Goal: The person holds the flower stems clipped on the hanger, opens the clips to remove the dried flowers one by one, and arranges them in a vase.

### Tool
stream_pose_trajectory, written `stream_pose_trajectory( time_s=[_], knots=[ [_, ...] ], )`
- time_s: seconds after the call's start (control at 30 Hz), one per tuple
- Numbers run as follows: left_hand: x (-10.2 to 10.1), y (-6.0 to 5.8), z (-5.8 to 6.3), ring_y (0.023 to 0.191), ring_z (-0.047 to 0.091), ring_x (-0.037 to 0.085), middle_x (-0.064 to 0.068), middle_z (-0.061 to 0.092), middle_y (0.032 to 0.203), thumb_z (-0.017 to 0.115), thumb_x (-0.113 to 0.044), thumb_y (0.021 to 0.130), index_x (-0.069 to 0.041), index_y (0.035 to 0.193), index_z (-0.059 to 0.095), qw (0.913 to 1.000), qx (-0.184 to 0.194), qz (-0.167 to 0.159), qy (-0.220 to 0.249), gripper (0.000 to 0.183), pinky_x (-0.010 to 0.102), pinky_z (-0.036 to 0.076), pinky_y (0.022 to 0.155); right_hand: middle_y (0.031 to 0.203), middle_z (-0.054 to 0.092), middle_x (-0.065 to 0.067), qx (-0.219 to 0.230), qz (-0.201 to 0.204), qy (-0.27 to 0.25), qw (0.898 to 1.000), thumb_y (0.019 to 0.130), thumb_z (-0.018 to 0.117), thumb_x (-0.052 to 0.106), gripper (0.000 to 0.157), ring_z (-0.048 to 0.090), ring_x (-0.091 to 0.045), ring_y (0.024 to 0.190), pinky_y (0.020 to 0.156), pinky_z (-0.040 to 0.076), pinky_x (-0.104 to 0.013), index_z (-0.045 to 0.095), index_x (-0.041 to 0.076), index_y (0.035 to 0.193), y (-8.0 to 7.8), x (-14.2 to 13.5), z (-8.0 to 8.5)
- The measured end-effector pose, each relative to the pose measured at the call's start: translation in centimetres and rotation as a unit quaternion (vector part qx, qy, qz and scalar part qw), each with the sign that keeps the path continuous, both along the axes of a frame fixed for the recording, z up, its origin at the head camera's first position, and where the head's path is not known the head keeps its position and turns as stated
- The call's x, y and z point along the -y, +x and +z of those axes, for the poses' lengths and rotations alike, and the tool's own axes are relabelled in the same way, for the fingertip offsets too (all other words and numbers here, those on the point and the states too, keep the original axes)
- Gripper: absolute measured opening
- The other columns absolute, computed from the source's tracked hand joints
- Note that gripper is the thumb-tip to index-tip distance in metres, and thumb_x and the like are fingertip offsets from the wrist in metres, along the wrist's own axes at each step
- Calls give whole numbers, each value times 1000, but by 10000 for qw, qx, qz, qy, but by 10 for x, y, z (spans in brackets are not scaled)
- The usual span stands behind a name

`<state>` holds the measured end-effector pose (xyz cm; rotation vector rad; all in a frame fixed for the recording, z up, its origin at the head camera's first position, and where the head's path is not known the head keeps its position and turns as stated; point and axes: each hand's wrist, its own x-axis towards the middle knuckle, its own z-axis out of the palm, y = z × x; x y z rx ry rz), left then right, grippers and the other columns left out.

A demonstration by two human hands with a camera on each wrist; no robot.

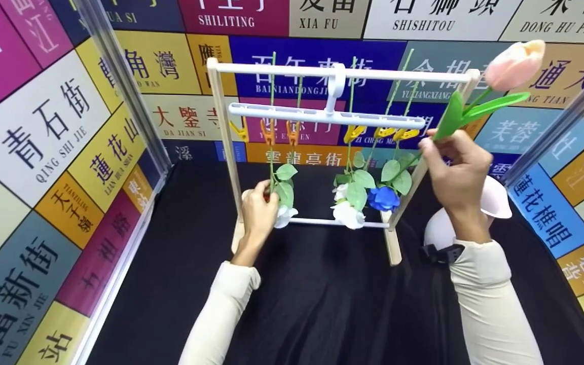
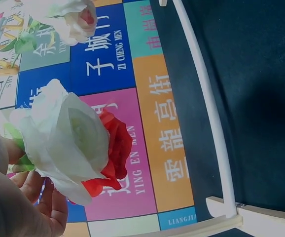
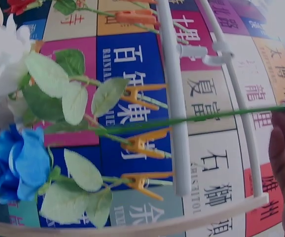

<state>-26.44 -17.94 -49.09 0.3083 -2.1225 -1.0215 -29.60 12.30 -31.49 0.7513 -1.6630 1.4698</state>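
My left hand pinches an upside-down white rose at its stem, just by the bloom. A red rose shows behind it in the left wrist view. At the right, my right hand holds a pink tulip, bloom up, by its green stem. Other roses hang head down from a white hanger bar: a blue rose and white roses. Orange clips and yellow clips grip the hanging stems.
A wooden rack with a white top rail carries the hanger. Behind my right wrist stands a white vase-like object, partly hidden. Black cloth covers the table, and sign-printed panels enclose it.
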Motion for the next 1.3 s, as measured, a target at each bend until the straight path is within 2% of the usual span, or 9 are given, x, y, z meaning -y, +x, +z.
stream_pose_trajectory(
  time_s=[0.2,0.33,0.43,0.53,0.77,0.87,1.0,1.13,1.3],
  knots=[
    [4,1,0,86,64,35,9,76,89,66,-7,81,-3,109,73,10000,73,13,30,28,45,48,80,77,71,-15,-146,-1390,-249,9899,83,68,3,16,56,3,59,62,46,-14,69,-13,81,-15,-12,2],
    [7,1,1,87,63,36,11,76,90,66,-6,82,-2,109,73,9999,93,11,80,28,45,48,81,75,70,-2,-7,-1952,-422,9798,84,68,6,17,55,1,60,61,43,-15,72,-10,84,-27,-25,-1],
    [9,2,3,86,63,37,11,76,90,66,-6,82,-2,109,73,9999,87,21,110,28,45,48,81,74,65,12,130,-2149,-534,9751,85,68,5,13,58,0,62,61,45,-13,74,-5,87,-33,-33,-4],
    [10,2,3,86,64,37,11,76,89,66,-6,82,-2,109,73,9999,136,34,94,28,45,48,81,73,62,18,242,-2273,-649,9713,86,67,4,10,58,-2,63,62,46,-14,75,-1,88,-37,-42,-6],
    [6,3,3,87,63,35,10,76,90,65,-6,82,-2,108,73,9998,146,-66,119,28,44,47,82,81,69,9,689,-2717,-904,9556,89,68,6,8,63,-1,70,70,52,-14,75,5,92,-36,-66,-3],
    [5,3,2,88,63,34,10,76,90,65,-6,82,-3,108,73,9998,167,-70,119,28,44,47,82,83,70,7,642,-2873,-968,9508,90,67,6,8,62,-1,71,71,52,-15,75,5,93,-37,-77,-6],
    [3,3,2,88,63,33,9,76,90,65,-7,82,-3,109,73,9996,211,-88,145,29,44,47,82,81,67,11,613,-3116,-996,9430,90,67,6,9,61,-2,72,72,53,-15,76,7,92,-40,-90,-10],
    [1,3,2,87,63,33,9,76,90,65,-7,82,-3,110,73,9996,199,-117,164,29,44,47,80,80,65,15,827,-3343,-971,9338,90,68,10,9,61,-1,74,73,53,-15,77,10,92,-43,-102,-15],
    [0,3,2,85,61,33,9,76,89,65,-7,82,-3,109,73,9997,186,-125,134,29,44,47,78,79,63,20,919,-3453,-927,9294,90,68,12,9,61,0,74,73,52,-14,76,10,92,-45,-111,-21]
  ],
)
